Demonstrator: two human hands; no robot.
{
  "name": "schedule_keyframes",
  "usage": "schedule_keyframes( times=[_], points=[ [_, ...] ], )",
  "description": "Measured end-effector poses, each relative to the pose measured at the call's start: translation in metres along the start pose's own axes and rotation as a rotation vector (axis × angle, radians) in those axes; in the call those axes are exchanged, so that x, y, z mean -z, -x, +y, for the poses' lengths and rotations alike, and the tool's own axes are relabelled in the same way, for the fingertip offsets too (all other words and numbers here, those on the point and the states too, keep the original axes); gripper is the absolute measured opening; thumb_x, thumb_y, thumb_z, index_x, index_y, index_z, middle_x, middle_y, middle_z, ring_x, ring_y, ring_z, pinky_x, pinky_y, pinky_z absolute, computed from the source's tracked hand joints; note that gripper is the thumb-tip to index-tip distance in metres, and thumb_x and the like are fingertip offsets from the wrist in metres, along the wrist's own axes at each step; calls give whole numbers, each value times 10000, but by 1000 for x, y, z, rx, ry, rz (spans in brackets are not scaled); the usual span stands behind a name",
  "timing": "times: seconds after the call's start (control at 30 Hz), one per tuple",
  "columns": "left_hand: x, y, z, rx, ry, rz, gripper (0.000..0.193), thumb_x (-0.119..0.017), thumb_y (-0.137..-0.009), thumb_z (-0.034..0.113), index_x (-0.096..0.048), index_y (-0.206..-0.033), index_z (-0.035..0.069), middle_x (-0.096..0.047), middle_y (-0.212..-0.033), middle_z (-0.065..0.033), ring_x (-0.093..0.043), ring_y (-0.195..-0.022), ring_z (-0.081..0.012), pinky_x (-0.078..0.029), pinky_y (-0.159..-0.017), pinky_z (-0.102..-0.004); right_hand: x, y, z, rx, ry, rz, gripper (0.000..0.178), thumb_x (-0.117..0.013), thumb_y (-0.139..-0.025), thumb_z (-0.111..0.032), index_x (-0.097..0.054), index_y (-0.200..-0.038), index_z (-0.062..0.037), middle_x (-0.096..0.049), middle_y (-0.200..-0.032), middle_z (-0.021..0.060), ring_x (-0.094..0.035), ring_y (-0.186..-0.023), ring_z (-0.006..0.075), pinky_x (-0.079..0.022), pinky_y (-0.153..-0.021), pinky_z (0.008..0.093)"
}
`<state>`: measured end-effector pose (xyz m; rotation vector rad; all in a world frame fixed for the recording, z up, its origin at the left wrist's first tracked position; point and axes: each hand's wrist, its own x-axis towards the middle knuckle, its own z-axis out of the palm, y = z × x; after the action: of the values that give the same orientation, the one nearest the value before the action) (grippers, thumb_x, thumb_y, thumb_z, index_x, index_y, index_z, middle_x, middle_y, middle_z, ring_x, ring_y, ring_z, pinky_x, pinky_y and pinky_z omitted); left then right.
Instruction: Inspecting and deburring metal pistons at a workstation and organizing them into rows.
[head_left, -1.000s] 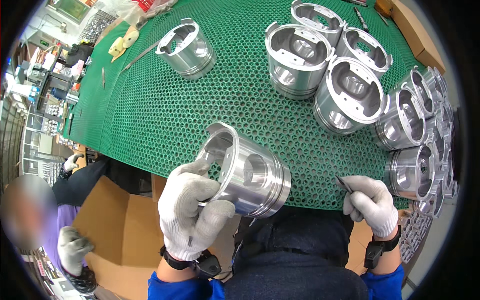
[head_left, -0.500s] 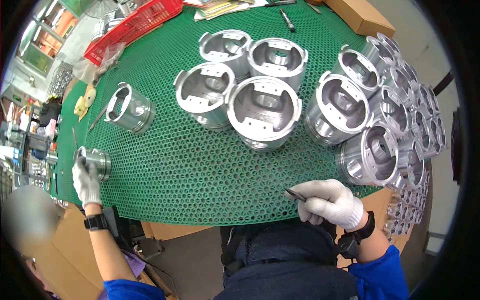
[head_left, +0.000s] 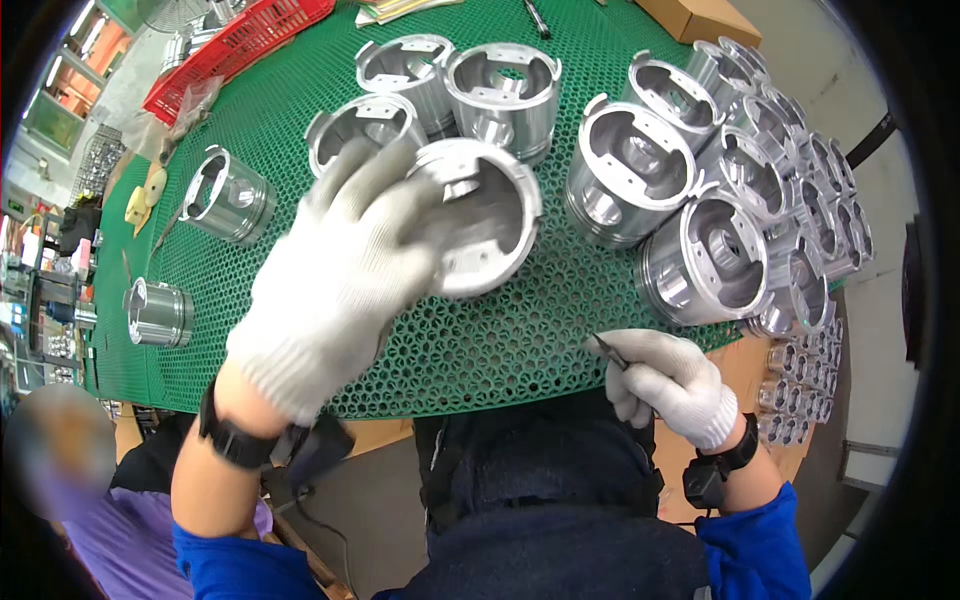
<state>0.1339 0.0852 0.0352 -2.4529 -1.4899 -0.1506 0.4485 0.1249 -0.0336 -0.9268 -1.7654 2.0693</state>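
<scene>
My left hand [head_left: 335,265], in a white knit glove, is at the left rim of a silvery metal piston [head_left: 500,215] and grips it. That piston's open end is tilted up toward me; the fingers and the rim near them are blurred by motion. In my gloved right hand [head_left: 672,385], near the front edge of the table, a small dark pointed tool [head_left: 610,352] is pinched between thumb and fingers. Close behind the gripped piston stand more pistons [head_left: 505,100]. Two single pistons, one upright [head_left: 232,200] and one lower down [head_left: 162,315], are at the left.
A green perforated mat [head_left: 480,350] covers the table. Many pistons [head_left: 745,180] crowd the right side. At the back are a red crate [head_left: 235,60], papers [head_left: 400,10], a black pen [head_left: 537,18] and a cardboard box [head_left: 705,18]. A person in purple [head_left: 130,535] is at the lower left.
My left hand has left the piston at the far left and moved right to the middle one, which now tilts more toward me. My right hand still holds the pointed tool. The view has shifted.
</scene>
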Motion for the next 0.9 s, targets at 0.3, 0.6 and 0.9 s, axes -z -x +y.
schedule_keyframes(
  times=[0.3, 0.6, 0.9],
  points=[
    [-10, 60, 44, 475, 461, 366, 159, -675, -722, 32, -616, -864, -9, -556, -1160, -239, -591, -1027, -362, -499, -887, -441, -25, -41, -17, 629, 1054, 189, 498, -594, -826, -45, -622, -1298, -202, -542, -687, 39, -590, -545, 215, -517, -535, 341],
    [-14, 67, 53, 396, 474, 437, 242, -703, -601, 44, -616, -826, 47, -530, -781, -111, -618, -876, -347, -507, -746, -435, -46, -54, -29, 747, 1337, 308, 417, -644, -764, -129, -639, -1171, -222, -491, -648, 15, -584, -524, 180, -488, -436, 321],
    [-8, 87, 113, 338, 272, 214, 326, -824, -606, 331, -657, -822, 154, -515, -784, 12, -569, -858, -273, -487, -806, -474, -37, -32, -19, 358, 1116, -147, 397, -604, -891, -171, -617, -1287, -203, -590, -714, 71, -594, -506, 211, -506, -466, 326]
  ],
)
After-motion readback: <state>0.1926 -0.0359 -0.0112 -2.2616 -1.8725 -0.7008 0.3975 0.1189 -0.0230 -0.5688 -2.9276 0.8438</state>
